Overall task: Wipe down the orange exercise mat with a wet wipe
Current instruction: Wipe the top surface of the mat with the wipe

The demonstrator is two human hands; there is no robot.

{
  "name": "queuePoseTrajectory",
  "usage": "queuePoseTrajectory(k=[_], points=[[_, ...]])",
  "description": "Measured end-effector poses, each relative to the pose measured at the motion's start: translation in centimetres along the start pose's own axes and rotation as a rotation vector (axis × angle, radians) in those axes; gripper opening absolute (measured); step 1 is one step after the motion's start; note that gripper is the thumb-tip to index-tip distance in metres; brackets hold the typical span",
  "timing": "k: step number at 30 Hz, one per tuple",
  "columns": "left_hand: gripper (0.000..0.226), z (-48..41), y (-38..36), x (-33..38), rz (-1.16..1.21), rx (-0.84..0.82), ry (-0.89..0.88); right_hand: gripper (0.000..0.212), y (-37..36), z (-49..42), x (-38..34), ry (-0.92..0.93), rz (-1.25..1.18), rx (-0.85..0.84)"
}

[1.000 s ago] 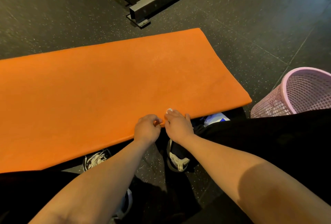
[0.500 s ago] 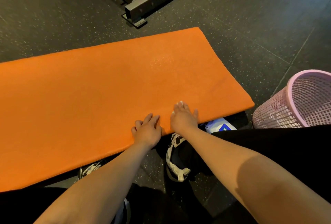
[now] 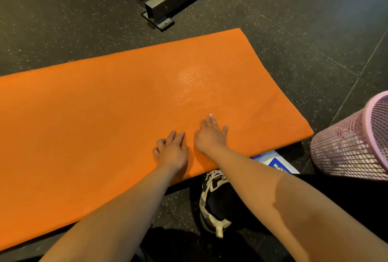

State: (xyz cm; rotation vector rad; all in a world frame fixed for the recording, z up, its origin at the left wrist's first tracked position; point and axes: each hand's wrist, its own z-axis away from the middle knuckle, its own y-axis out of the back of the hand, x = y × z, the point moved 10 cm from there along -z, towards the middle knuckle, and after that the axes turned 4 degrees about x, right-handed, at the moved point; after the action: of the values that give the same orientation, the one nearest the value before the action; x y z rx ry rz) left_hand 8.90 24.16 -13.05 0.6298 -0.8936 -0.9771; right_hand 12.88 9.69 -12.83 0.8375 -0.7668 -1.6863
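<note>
The orange exercise mat lies flat across the dark speckled floor, with a shiny patch near its right half. My left hand rests palm-down on the mat close to its near edge, fingers loosely spread. Just to its right, my right hand lies flat on the mat with straight fingers pointing away from me. Neither hand holds anything, and no wet wipe shows on the mat. A white and blue wipes pack peeks out from under the mat's near right edge.
A pink mesh basket stands at the right, past the mat's corner. A dark metal equipment frame lies on the floor beyond the mat. My black and white shoe and dark trousers fill the near floor.
Both hands were pinching the mat's near edge; they have since flattened and slid further onto the mat. The view has shifted closer.
</note>
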Motion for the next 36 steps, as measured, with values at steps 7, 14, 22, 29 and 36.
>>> queuePoseTrajectory(k=[7, 14, 22, 29, 36], points=[[0.049, -1.3, -0.2, -1.3, 0.020, 0.049, -0.017, 0.054, -0.8, -0.5, -3.5, 0.316, 0.074, -0.030], [0.048, 0.1, -0.3, -0.4, 0.076, 0.052, -0.011, 0.055, -0.9, 1.8, -2.4, 0.181, 0.024, 0.051], [0.047, 2.6, -0.3, 0.6, 0.059, 0.036, -0.072, 0.052, 0.8, 3.8, 2.6, 0.094, 0.039, 0.082], [0.046, 4.9, -0.8, 1.5, 0.025, 0.047, -0.085, 0.053, -0.5, 8.3, -0.1, 0.227, -0.003, 0.067], [0.049, 6.2, -1.3, 1.3, 0.027, -0.035, -0.143, 0.057, 0.6, 8.0, 5.0, -0.022, 0.027, 0.124]])
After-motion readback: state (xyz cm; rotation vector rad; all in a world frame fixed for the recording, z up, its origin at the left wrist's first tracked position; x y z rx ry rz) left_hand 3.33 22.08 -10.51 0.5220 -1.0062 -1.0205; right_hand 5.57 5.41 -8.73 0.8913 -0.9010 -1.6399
